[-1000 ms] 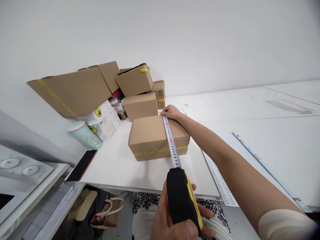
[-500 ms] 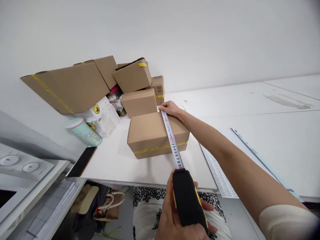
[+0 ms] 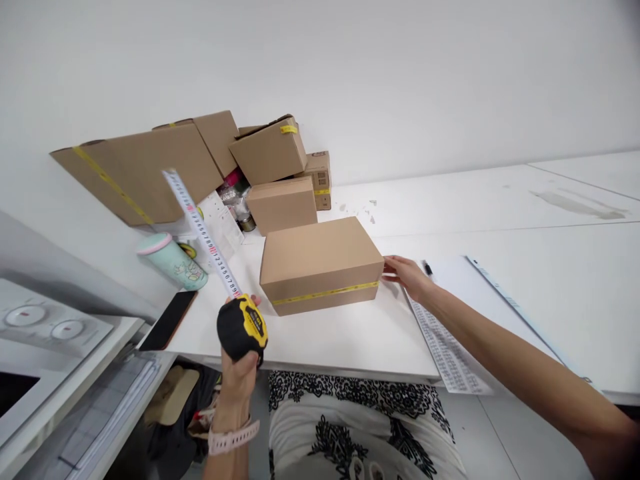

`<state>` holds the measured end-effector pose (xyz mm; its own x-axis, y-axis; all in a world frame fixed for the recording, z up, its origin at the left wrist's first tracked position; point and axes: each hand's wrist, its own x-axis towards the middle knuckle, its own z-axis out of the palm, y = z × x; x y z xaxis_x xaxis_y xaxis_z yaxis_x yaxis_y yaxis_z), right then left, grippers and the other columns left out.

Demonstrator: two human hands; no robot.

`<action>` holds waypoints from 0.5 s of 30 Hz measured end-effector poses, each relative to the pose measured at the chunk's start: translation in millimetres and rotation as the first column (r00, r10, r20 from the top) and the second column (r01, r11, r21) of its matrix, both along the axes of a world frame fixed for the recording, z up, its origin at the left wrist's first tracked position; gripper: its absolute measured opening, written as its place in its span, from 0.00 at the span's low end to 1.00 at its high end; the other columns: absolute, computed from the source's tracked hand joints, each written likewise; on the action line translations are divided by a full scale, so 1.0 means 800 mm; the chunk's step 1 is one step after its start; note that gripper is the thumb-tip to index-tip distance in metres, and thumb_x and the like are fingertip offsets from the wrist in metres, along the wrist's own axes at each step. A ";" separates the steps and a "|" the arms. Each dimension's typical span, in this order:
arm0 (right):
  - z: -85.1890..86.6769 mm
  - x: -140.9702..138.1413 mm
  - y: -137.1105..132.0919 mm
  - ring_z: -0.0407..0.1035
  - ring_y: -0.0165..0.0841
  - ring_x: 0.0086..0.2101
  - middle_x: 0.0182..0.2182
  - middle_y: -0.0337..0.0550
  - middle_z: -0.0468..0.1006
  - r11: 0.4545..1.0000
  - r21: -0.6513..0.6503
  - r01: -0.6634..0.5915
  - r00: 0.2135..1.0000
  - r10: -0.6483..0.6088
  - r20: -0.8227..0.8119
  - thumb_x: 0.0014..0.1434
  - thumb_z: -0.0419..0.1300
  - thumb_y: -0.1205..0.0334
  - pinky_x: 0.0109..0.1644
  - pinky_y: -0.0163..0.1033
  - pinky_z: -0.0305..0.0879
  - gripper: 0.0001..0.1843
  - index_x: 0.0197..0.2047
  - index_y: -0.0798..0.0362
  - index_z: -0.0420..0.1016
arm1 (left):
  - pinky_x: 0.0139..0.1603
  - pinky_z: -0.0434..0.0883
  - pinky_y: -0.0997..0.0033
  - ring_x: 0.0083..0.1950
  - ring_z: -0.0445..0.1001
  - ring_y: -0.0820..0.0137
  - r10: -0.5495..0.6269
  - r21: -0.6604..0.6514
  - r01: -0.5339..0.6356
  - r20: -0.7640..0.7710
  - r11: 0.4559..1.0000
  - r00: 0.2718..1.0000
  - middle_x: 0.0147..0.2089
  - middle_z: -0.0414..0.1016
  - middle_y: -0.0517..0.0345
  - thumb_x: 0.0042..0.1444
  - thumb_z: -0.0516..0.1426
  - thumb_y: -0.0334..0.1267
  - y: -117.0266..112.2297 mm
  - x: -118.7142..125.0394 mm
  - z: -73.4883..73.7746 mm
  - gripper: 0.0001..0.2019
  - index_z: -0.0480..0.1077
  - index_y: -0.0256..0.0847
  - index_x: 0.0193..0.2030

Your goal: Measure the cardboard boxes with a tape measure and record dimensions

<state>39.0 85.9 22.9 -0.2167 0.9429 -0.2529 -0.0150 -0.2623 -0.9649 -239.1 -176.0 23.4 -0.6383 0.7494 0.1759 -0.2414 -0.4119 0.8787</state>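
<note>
My left hand [image 3: 240, 373] is closed around a black and yellow tape measure [image 3: 243, 328], to the left of the nearest cardboard box. Its extended blade [image 3: 204, 235] slants up and away to the left, off the box. That cardboard box [image 3: 320, 253], with yellow tape along its front, lies closed on the white table [image 3: 310, 343]. At the box's right side, my right hand [image 3: 407, 275] has its fingers stretched out against the edge, not wrapped round it. The fingertips are partly hidden by the box corner.
More cardboard boxes [image 3: 283, 203] are stacked behind. On the left stand a mint tumbler [image 3: 175, 261], a dark flat object [image 3: 169, 320] and a white appliance [image 3: 45, 327]. Printed sheets [image 3: 445, 343], a black marker [image 3: 427, 269] and a pale blue strip [image 3: 520, 313] lie right.
The tape blade has come off the box top and swung left with my left hand. My right hand has let go of the blade's end and moved to the box's right side.
</note>
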 end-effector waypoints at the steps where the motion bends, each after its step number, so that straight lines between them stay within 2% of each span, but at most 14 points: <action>1: -0.002 0.001 -0.012 0.75 0.32 0.36 0.39 0.47 0.82 0.998 -0.001 -0.060 0.998 0.060 -0.003 0.64 0.57 0.60 0.42 0.37 0.71 0.10 0.33 0.52 0.78 | 0.56 0.73 0.59 0.64 0.70 0.50 -0.016 0.013 0.017 -0.029 1.000 0.999 0.59 0.76 0.51 0.35 0.74 0.45 0.007 -0.003 -0.004 0.43 0.70 0.51 0.62; 4: 0.013 0.004 -0.041 0.75 0.36 0.44 0.47 0.48 0.81 0.980 0.085 -0.178 0.984 0.178 0.008 0.66 0.55 0.50 0.48 0.41 0.72 0.16 0.39 0.51 0.79 | 0.63 0.68 0.47 0.65 0.70 0.46 -0.068 0.037 0.070 -0.049 0.997 0.996 0.58 0.77 0.48 0.37 0.73 0.49 0.021 -0.001 -0.002 0.38 0.73 0.49 0.58; 6: 0.039 0.008 -0.056 0.73 0.38 0.46 0.49 0.48 0.79 0.964 0.203 -0.171 0.985 0.163 0.055 0.66 0.54 0.43 0.48 0.43 0.73 0.21 0.43 0.50 0.79 | 0.65 0.66 0.42 0.63 0.72 0.45 -0.080 0.060 0.085 -0.080 0.995 0.994 0.57 0.78 0.49 0.35 0.73 0.51 0.022 0.004 0.016 0.37 0.75 0.50 0.57; 8: 0.069 0.015 -0.068 0.72 0.39 0.45 0.51 0.48 0.78 0.931 0.344 -0.121 0.991 0.092 0.100 0.64 0.55 0.39 0.44 0.43 0.73 0.24 0.47 0.49 0.78 | 0.68 0.64 0.40 0.62 0.73 0.45 -0.060 0.102 0.073 -0.133 0.992 0.989 0.58 0.77 0.51 0.33 0.74 0.53 0.023 0.008 0.044 0.38 0.76 0.50 0.55; 10: 0.097 0.021 -0.077 0.71 0.39 0.44 0.53 0.46 0.76 0.882 0.467 -0.064 0.991 0.003 0.130 0.60 0.60 0.40 0.39 0.42 0.72 0.24 0.54 0.45 0.75 | 0.69 0.62 0.41 0.63 0.72 0.45 -0.017 0.165 0.043 -0.156 0.985 0.988 0.60 0.75 0.53 0.32 0.74 0.56 0.028 0.010 0.074 0.39 0.77 0.51 0.55; 12: 0.115 0.022 -0.081 0.70 0.37 0.41 0.57 0.44 0.73 0.841 0.541 -0.028 0.985 -0.069 0.159 0.56 0.66 0.45 0.38 0.43 0.71 0.28 0.58 0.41 0.72 | 0.70 0.62 0.42 0.65 0.69 0.45 -0.002 0.225 0.033 -0.138 0.974 0.990 0.60 0.76 0.56 0.32 0.74 0.55 0.040 0.011 0.096 0.38 0.77 0.52 0.54; 13: 0.120 0.020 -0.080 0.69 0.37 0.39 0.57 0.44 0.72 0.836 0.548 -0.024 0.981 -0.086 0.175 0.54 0.67 0.47 0.38 0.44 0.71 0.29 0.59 0.40 0.71 | 0.71 0.62 0.43 0.67 0.67 0.46 -0.009 0.244 0.040 -0.128 0.969 0.992 0.59 0.76 0.57 0.34 0.74 0.53 0.046 0.011 0.103 0.36 0.77 0.53 0.54; 15: 0.121 0.016 -0.076 0.68 0.36 0.37 0.55 0.45 0.72 0.860 0.508 -0.040 0.977 -0.073 0.200 0.53 0.67 0.50 0.38 0.46 0.71 0.28 0.57 0.40 0.73 | 0.71 0.63 0.44 0.69 0.65 0.48 -0.027 0.258 0.060 -0.129 0.964 0.991 0.57 0.77 0.58 0.37 0.74 0.50 0.057 0.016 0.111 0.33 0.77 0.52 0.54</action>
<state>52.0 25.2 119.7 -0.1963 0.9547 0.2238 0.1979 0.2621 -0.9445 -226.5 -130.6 112.5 -0.5671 0.6938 0.4438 -0.1611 -0.6219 0.7664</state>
